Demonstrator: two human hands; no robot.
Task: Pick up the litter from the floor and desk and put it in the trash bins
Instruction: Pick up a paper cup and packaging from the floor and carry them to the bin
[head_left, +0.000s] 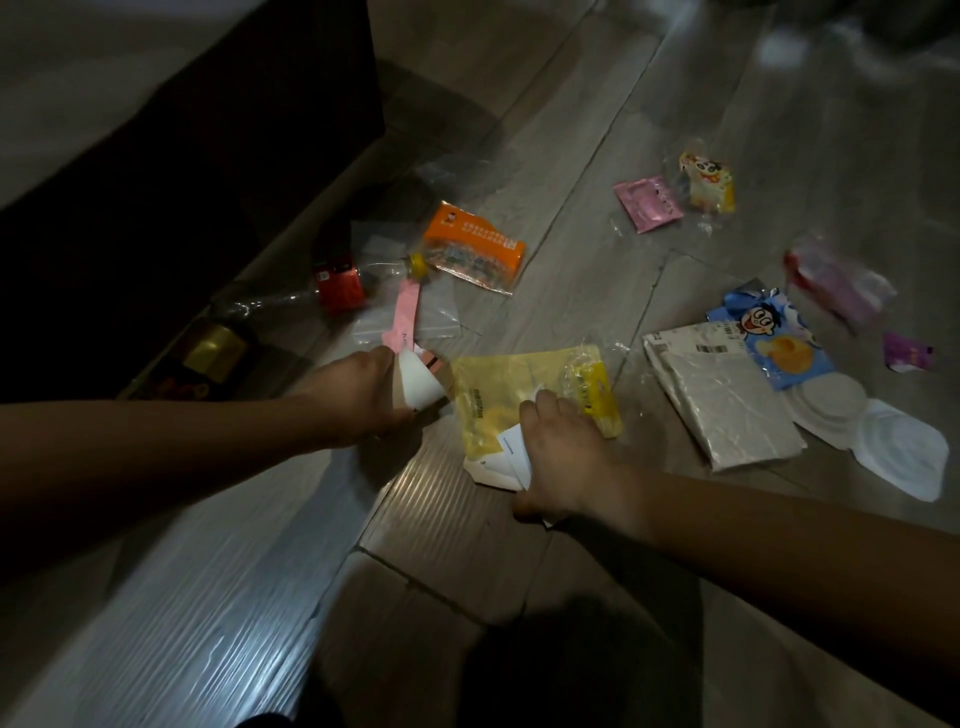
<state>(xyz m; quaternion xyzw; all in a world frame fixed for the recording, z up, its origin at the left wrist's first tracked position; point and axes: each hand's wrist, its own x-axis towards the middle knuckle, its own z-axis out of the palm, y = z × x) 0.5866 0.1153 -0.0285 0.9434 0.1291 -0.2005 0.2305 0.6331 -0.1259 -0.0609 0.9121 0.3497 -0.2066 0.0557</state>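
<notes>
Litter lies scattered over the grey plank floor (571, 260). My left hand (358, 395) grips a bundle of white paper and brown card (423, 384) with a pink strip (402, 317) sticking out of it. My right hand (561, 457) holds folded white paper scraps (506, 460) and its fingers press on a yellow plastic bag (509, 395) lying flat on the floor. A clear bottle with a yellow cap and red label (340, 283) lies beyond my left hand, next to an orange packet (475, 247).
To the right lie a grey mailer bag (727, 405), a blue cartoon snack wrapper (774, 338), white round lids (883, 441), a pink sachet (647, 202), a yellow cartoon wrapper (709, 182) and a red-pink wrapper (831, 283). Dark furniture (208, 156) borders the left side.
</notes>
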